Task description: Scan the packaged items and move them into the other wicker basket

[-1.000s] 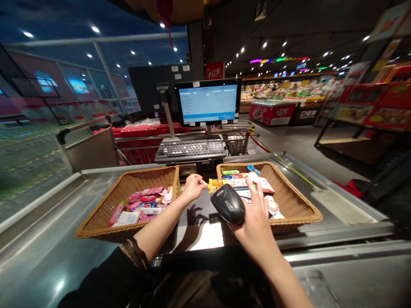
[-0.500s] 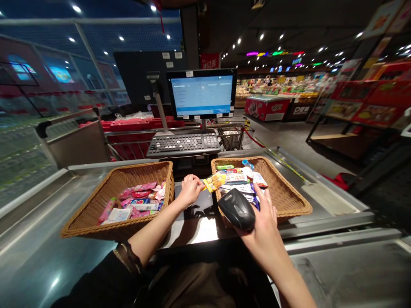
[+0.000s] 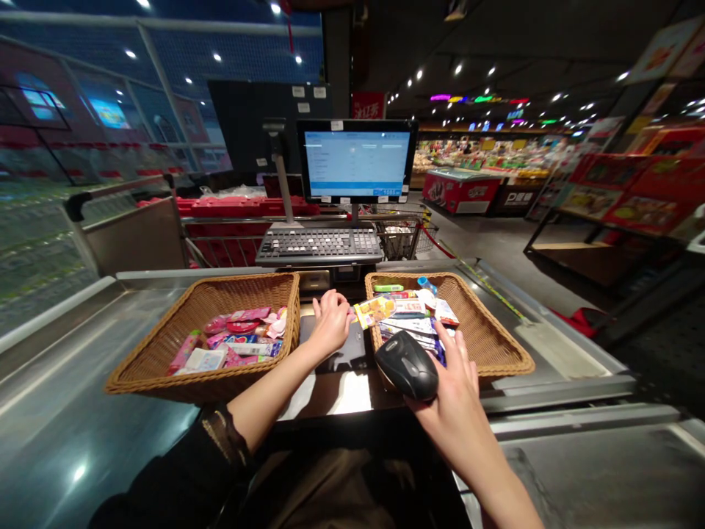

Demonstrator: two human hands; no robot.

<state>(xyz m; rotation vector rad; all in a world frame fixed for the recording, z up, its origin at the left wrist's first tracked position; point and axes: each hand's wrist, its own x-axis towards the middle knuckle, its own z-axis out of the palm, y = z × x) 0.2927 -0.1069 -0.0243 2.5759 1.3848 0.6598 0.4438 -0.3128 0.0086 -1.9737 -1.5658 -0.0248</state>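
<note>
In the head view, my left hand (image 3: pixel 331 323) is closed between two wicker baskets, its fingertips pinched at the left end of a yellow snack packet (image 3: pixel 374 311). That packet reaches over the rim of the right basket (image 3: pixel 487 330). My right hand (image 3: pixel 454 382) is wrapped round a black handheld barcode scanner (image 3: pixel 406 365), whose head points left and hides part of the right basket's near side. Several small packaged goods (image 3: pixel 410 306) lie in the right basket. The left basket (image 3: pixel 143 349) holds several mostly pink packets (image 3: pixel 231 342).
Behind the baskets stand a keyboard (image 3: pixel 319 245) and a lit checkout screen (image 3: pixel 358 163). A metal counter (image 3: pixel 71 411) extends on the left, with a raised edge on the right. Beyond are shopping carts (image 3: pixel 399 239) and a red freezer (image 3: pixel 461 192).
My left hand has shifted slightly right and up relative to the baskets, and the yellow packet lies flatter. The scanner stays in my right hand. The whole view has shifted a little.
</note>
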